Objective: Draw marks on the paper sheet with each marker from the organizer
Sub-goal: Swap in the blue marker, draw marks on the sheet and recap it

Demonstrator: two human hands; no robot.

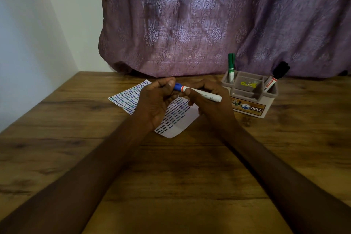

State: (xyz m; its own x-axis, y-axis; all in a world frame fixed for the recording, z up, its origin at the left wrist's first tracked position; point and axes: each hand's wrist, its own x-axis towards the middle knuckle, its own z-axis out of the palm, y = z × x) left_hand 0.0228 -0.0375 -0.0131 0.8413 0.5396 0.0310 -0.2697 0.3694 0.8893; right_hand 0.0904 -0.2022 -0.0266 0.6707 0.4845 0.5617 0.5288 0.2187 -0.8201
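A white-barrelled marker [197, 93] with a blue cap and an orange band is held level above the paper sheet [173, 115], which lies on the wooden table [171, 167] and is covered in rows of short dark, blue and green dashes. The blue cap end is pinched by the curled fingers and thumb of the left hand [158, 100], while the barrel is gripped by the curled fingers of the right hand [209, 103], its thumb laid on the barrel just beside the orange band. A green-capped marker [231, 66] and a black-capped marker [275, 77] are stood in the beige organizer [250, 97] just to the right of the hands.
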